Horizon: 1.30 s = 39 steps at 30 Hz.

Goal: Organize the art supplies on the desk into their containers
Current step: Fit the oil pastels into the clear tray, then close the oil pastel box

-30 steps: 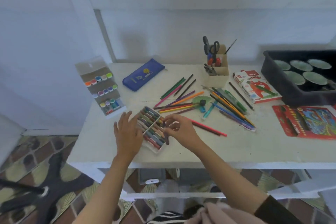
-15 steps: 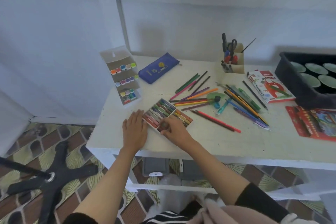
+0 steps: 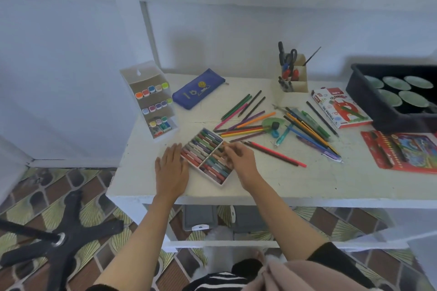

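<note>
A white tray of oil pastels [image 3: 221, 184] with two compartments lies near the desk's front edge. My left hand [image 3: 172, 170] rests flat on the desk, its fingertips against the tray's left side. Over the right compartment my right hand [image 3: 238, 158] is bent, its fingertips pinched on an oil pastel [image 3: 224, 147] at the compartment's far end. Several loose coloured pencils [image 3: 248, 125] lie scattered behind the tray, and a red pencil [image 3: 279, 155] lies just right of my right hand. The pastels' printed box [image 3: 338, 108] lies further right.
A blue pencil case [image 3: 197, 90] and a paint-pot rack [image 3: 151, 99] are at the back left. A cream holder [image 3: 292, 82] with scissors stands at the back. A black bin [image 3: 390, 120] of green lids and a red pencil tin [image 3: 406, 151] sit right. A chair base [image 3: 59, 238] stands on the floor left.
My right hand has shifted from the tray's near side to the far end of the right compartment. My left hand has settled flat against the tray's left side. The camera view shifted.
</note>
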Each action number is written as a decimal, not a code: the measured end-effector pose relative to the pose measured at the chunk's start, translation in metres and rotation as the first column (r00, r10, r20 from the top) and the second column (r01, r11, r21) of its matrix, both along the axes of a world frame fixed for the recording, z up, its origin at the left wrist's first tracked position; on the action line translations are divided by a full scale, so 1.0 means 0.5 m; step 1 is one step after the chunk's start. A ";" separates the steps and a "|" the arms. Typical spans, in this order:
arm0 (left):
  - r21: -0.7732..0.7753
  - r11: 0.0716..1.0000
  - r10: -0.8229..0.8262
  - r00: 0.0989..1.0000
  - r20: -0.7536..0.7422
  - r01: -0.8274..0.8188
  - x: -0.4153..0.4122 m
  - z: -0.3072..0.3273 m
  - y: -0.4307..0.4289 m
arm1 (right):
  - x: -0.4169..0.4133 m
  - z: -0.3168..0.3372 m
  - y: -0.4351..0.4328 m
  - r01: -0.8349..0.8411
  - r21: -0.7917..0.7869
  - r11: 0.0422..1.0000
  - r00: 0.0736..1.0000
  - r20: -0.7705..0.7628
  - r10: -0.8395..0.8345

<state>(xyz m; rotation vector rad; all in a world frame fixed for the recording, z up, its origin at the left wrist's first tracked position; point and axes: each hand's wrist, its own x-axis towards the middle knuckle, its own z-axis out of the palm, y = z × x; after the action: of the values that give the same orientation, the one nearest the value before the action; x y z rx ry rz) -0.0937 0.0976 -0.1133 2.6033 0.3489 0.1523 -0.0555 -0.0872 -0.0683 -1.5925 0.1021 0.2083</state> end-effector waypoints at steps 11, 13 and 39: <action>-0.002 0.983 -0.172 0.938 0.302 0.181 0.090 0.066 -0.174 | 0.036 0.015 -0.294 0.416 0.141 0.898 0.909 -0.094 -0.406; 0.029 0.955 -0.288 0.908 0.305 0.294 0.119 0.070 -0.243 | 0.057 0.015 -0.353 0.452 0.081 0.889 0.890 -0.112 -0.442; -0.072 0.902 -0.428 0.904 -0.014 0.426 0.418 0.084 -0.729 | 0.494 -0.004 -0.693 -0.072 -0.880 0.469 0.997 -0.067 0.028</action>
<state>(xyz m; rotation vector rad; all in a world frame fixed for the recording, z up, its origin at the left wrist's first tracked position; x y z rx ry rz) 0.1154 -0.2668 -0.0711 2.5461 -0.2100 -0.0506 0.1918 -0.4335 -0.0701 -2.6691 0.2237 0.2542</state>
